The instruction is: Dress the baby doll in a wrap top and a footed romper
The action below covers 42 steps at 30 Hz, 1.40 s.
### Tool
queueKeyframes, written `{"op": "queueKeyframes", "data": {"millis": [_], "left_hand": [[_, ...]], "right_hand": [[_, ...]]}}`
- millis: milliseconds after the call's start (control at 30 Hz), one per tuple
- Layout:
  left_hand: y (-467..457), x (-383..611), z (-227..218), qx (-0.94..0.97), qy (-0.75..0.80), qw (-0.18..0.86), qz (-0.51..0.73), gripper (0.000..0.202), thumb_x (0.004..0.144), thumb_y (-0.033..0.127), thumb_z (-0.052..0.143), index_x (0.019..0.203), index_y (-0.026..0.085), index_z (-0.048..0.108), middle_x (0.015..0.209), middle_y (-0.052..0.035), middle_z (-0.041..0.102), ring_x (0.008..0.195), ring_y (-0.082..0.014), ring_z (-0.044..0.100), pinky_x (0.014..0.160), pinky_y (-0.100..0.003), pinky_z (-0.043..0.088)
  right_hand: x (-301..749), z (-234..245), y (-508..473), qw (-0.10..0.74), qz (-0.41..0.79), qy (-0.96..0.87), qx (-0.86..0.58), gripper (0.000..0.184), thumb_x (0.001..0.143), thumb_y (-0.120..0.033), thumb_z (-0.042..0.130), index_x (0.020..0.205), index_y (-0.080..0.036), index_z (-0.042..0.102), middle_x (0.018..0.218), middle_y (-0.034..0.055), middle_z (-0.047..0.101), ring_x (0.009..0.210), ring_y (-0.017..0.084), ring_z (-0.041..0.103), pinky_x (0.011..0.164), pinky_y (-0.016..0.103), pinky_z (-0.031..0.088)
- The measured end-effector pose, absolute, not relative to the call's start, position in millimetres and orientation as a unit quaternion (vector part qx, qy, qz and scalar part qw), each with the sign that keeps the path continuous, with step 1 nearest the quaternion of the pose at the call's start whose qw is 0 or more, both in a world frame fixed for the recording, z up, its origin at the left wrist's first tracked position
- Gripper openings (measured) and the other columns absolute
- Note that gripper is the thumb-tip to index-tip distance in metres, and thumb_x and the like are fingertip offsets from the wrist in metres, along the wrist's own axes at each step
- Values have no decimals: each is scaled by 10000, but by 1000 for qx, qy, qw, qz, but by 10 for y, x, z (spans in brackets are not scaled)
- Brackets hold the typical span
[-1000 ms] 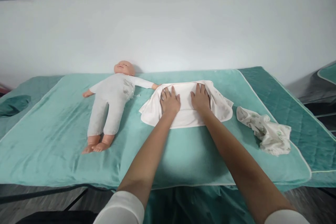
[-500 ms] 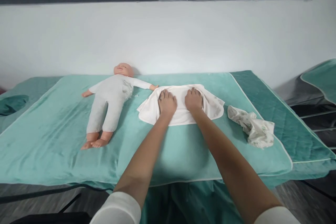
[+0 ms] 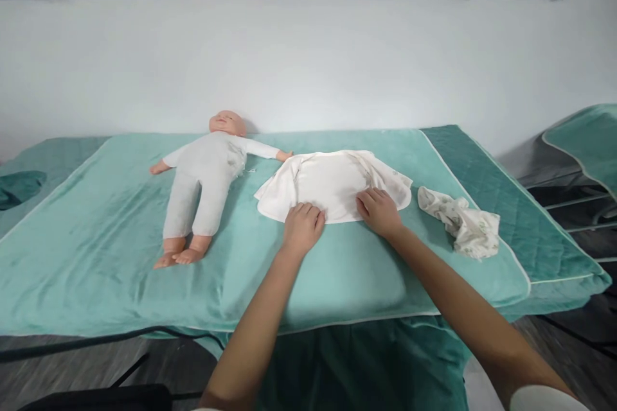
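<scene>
A small white baby garment lies spread on the green bed, its two sides flaring out left and right. My left hand rests palm down at the garment's near edge, fingers slightly bent over the cloth. On the right part of that edge lies my right hand, fingertips on the fabric and pointing toward the middle. Both hands look open, with no cloth visibly gripped. To the left, a baby doll in a white body lies on its back, one hand close to the garment's upper left corner.
A crumpled white cloth with a green print lies right of the garment. The green bed cover runs up to a white wall. Dark cable or tubing passes below the front edge at left. Metal bars show at far right.
Both hands have slid back toward me from the middle of the garment to its near edge, the right one also shifting rightward. The garment's middle is now uncovered. Doll and crumpled cloth stay put.
</scene>
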<state>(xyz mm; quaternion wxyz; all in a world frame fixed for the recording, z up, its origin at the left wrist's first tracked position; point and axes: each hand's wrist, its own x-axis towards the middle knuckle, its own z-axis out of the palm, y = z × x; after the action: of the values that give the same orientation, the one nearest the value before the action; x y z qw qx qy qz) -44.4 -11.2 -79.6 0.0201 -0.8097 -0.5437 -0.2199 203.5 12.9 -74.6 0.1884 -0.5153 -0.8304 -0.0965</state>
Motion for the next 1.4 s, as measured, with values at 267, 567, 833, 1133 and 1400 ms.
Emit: {"op": "queueKeyframes", "data": {"millis": [267,567,833,1133,1400], "left_hand": [[-116,-400,-809,-784,-591,-14,-190,393,1035,347,454,735,203,664,806,-59,737,810,-215,660,712,-367,348],[-89,-426,-823,-765,-614,-26,-193,405,1043,373,428,733,217,637,811,-48,736,779,-201,651,674,-352,312],[-29,-445,-830,-735,-636,-87,-220,427,1043,411,418,688,219,559,754,-41,688,744,-188,609,646,-319,284],[-15,-453,-802,-718,-643,-128,-234,447,1026,419,429,635,210,482,700,-23,636,717,-172,568,663,-309,292],[-18,-459,-783,-707,-648,-152,-238,429,1017,427,420,656,211,506,728,-25,648,733,-174,569,672,-306,295]], "right_hand": [[2354,-726,-72,144,-57,-830,-536,280,1010,-315,464,883,-203,687,765,53,728,695,199,622,657,319,312],[3004,-723,742,319,10,-517,-795,316,854,-480,589,878,-176,672,1002,137,694,851,236,554,780,362,420],[3119,-817,709,419,115,-497,-751,249,772,-448,651,762,-220,550,731,0,585,698,174,490,734,346,434],[3135,-785,694,432,101,-479,-757,345,763,-491,680,928,-211,562,920,62,650,794,210,566,834,391,475],[3242,-850,657,487,106,-455,-738,352,705,-317,620,1033,-187,631,1019,76,689,755,188,563,865,406,498]]}}
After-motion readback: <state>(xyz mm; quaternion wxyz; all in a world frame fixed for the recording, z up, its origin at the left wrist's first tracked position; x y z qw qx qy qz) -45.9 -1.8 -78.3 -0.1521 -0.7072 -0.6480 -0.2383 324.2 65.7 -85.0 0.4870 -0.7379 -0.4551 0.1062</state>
